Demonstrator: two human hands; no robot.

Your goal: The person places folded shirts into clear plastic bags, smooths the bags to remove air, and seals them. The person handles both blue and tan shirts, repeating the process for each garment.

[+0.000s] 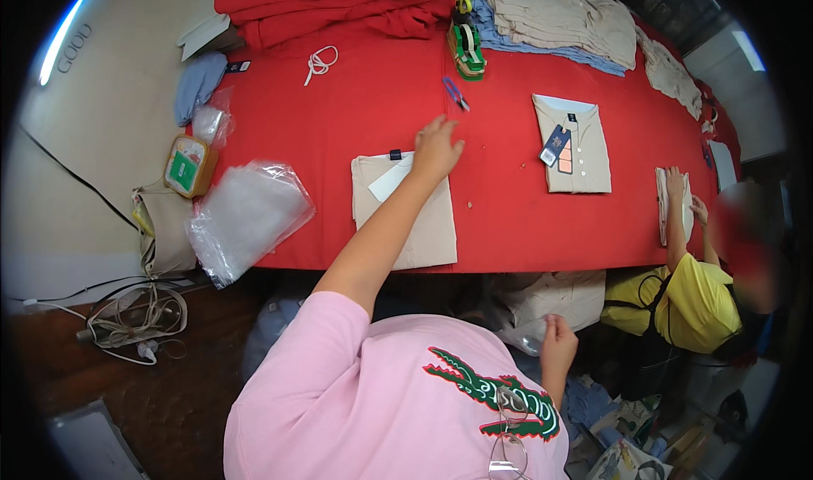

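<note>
My left hand is stretched over the red-covered table, fingers apart and holding nothing visible. It hovers at the top right corner of a folded beige shirt, which has a dark neck label and a white tag on it. Just beyond the fingertips lie small blue-handled thread snips. Lower down, past the table's front edge, my right hand is closed with its fingers curled in. Whatever it may hold is hidden. To the right rests another folded beige shirt with a dark hang tag.
Clear plastic bags overhang the table's front left edge. A green tape dispenser stands at the back, between bundled red cloth and stacked beige garments. At the far right, a co-worker in yellow handles a folded garment.
</note>
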